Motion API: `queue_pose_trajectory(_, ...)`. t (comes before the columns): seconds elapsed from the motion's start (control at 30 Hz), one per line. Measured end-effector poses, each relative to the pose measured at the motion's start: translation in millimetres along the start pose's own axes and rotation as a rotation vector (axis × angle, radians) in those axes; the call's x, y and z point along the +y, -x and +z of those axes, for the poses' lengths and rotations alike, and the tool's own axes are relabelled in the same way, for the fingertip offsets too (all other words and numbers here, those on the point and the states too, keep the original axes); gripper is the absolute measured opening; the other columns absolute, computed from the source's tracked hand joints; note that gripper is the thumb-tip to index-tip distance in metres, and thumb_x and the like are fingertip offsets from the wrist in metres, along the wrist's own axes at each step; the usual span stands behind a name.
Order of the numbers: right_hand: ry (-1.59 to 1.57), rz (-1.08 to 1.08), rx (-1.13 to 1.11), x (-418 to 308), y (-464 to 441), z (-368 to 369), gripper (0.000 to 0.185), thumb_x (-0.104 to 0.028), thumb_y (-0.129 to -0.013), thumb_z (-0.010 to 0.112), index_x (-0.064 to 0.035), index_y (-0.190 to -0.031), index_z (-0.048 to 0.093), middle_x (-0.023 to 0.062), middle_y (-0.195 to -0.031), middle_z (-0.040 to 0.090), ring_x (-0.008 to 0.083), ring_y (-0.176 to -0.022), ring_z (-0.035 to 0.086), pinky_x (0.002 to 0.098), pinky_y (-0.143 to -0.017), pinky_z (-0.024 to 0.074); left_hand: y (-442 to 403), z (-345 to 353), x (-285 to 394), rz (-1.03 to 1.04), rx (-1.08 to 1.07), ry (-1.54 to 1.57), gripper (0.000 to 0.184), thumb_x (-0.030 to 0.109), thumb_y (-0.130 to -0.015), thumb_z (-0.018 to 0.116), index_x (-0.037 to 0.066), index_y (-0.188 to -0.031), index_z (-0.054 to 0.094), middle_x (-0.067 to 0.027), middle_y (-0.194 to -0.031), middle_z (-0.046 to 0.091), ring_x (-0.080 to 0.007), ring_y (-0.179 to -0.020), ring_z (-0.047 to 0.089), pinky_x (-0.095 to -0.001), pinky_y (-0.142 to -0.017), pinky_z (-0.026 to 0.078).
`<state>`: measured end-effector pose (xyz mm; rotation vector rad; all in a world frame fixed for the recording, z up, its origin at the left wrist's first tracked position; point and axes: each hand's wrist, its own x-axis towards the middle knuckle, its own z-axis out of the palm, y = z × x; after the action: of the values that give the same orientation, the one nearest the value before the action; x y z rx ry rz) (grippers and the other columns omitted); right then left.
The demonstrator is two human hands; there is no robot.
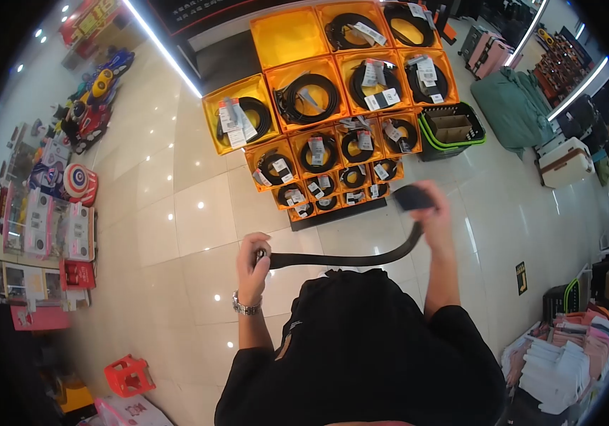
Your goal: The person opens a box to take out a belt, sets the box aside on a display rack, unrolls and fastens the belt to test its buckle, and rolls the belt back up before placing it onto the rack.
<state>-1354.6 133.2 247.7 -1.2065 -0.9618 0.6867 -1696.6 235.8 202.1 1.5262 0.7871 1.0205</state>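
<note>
A black belt (333, 260) stretches between my hands in front of my body, sagging in the middle and curving up on the right. My left hand (253, 264) is closed around one end, where a bit of metal shows at the fingers. At the other side my right hand (435, 214) grips the belt, and its wide dark end stands out to the left of the fingers. Ahead is a stepped display of orange boxes (290, 42), most with a coiled black belt (307, 98) and white tags inside. The top left box holds no belt.
A black and green basket (453, 131) with a cardboard box stands right of the display. Toy cars (95, 106) and boxed toys line the left. A red stool (129, 375) sits at lower left. Suitcases (571, 167) and stacked clothes (560, 362) are on the right.
</note>
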Motion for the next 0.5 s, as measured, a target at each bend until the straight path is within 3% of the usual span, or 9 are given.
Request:
queue_pose_trajectory(0.03,0.070,-0.055,-0.208,-2,-2,11,0.059,-0.047,-0.078,0.070,-0.0031,-0.114,0.054,0.0011,-0.100,0.056,0.0118,-0.088,0.054,0.0253,-0.076,0.0445,0,6,0,0.020,-0.070,0.023,0.033,0.023,-0.079,0.053,0.000,-0.103,0.054,0.0007,-0.068,0.046,-0.0063,-0.058,0.038,-0.0217,-0.053,0.031)
queue_pose_trajectory(0.07,0.073,-0.046,-0.239,7,2,29,0.065,-0.044,-0.070,0.076,-0.0027,-0.114,0.053,0.0032,-0.101,0.057,0.0174,-0.093,0.056,0.0299,-0.085,0.0440,1,14,-1,0.042,-0.138,0.046,0.037,0.032,-0.083,0.050,-0.001,-0.099,0.057,0.0005,-0.063,0.045,-0.0064,-0.055,0.036,-0.0221,-0.051,0.028)
queue_pose_trajectory(0.1,0.084,0.025,-0.383,6,4,37,0.071,-0.043,-0.062,0.080,-0.0037,-0.114,0.053,0.0064,-0.103,0.058,0.0227,-0.094,0.058,0.0336,-0.086,0.0448,1,19,2,0.043,-0.219,0.064,0.041,0.035,-0.084,0.049,-0.002,-0.099,0.058,0.0002,-0.061,0.045,-0.0068,-0.054,0.037,-0.0223,-0.050,0.028)
queue_pose_trajectory(0.17,0.289,0.095,-0.602,-9,5,53,0.076,-0.055,-0.059,0.078,-0.0084,-0.114,0.054,0.0107,-0.103,0.062,0.0292,-0.091,0.061,0.0349,-0.080,0.0471,0,27,6,0.038,-0.345,0.101,0.051,0.045,-0.089,0.046,-0.003,-0.102,0.058,-0.0004,-0.058,0.046,-0.0081,-0.053,0.040,-0.0230,-0.049,0.030)
queue_pose_trajectory(0.2,0.372,-0.105,-0.648,3,5,59,0.070,-0.054,-0.062,0.076,-0.0087,-0.110,0.055,0.0124,-0.095,0.064,0.0325,-0.087,0.062,0.0353,-0.076,0.0475,-1,32,7,0.029,-0.347,0.107,0.051,0.045,-0.089,0.046,-0.003,-0.102,0.058,-0.0004,-0.058,0.046,-0.0081,-0.053,0.040,-0.0230,-0.049,0.030)
queue_pose_trajectory(0.27,0.458,-0.036,-0.759,-1,9,67,0.076,-0.058,-0.058,0.077,-0.0078,-0.110,0.054,0.0140,-0.087,0.063,0.0334,-0.082,0.061,0.0378,-0.073,0.0470,1,42,15,-0.009,-0.461,0.189,0.047,0.041,-0.091,0.047,-0.003,-0.104,0.058,-0.0007,-0.059,0.046,-0.0089,-0.052,0.040,-0.0240,-0.050,0.031)
queue_pose_trajectory(0.3,0.459,-0.073,-0.749,-4,11,71,0.066,-0.054,-0.064,0.076,-0.0089,-0.107,0.054,0.0136,-0.083,0.063,0.0346,-0.076,0.060,0.0380,-0.068,0.0456,1,43,19,-0.070,-0.523,0.153,0.039,0.036,-0.092,0.049,-0.002,-0.100,0.056,-0.0008,-0.061,0.046,-0.0098,-0.053,0.040,-0.0257,-0.050,0.032)
queue_pose_trajectory(0.43,0.318,0.100,-0.687,-17,11,79,0.056,-0.037,-0.067,0.080,-0.0061,-0.104,0.053,0.0074,-0.067,0.058,0.0202,-0.062,0.057,0.0291,-0.062,0.0436,-4,60,17,-0.165,-0.719,0.002,0.026,0.028,-0.092,0.050,0.004,-0.084,0.046,-0.0003,-0.064,0.047,-0.0096,-0.058,0.042,-0.0259,-0.052,0.035)
queue_pose_trajectory(0.5,0.276,0.113,-0.643,-14,13,85,0.054,-0.033,-0.067,0.080,-0.0062,-0.106,0.053,0.0045,-0.069,0.057,0.0160,-0.064,0.055,0.0273,-0.062,0.0426,0,70,13,-0.190,-0.676,0.136,0.025,0.027,-0.092,0.050,0.004,-0.083,0.045,-0.0006,-0.066,0.048,-0.0094,-0.059,0.042,-0.0251,-0.054,0.036)
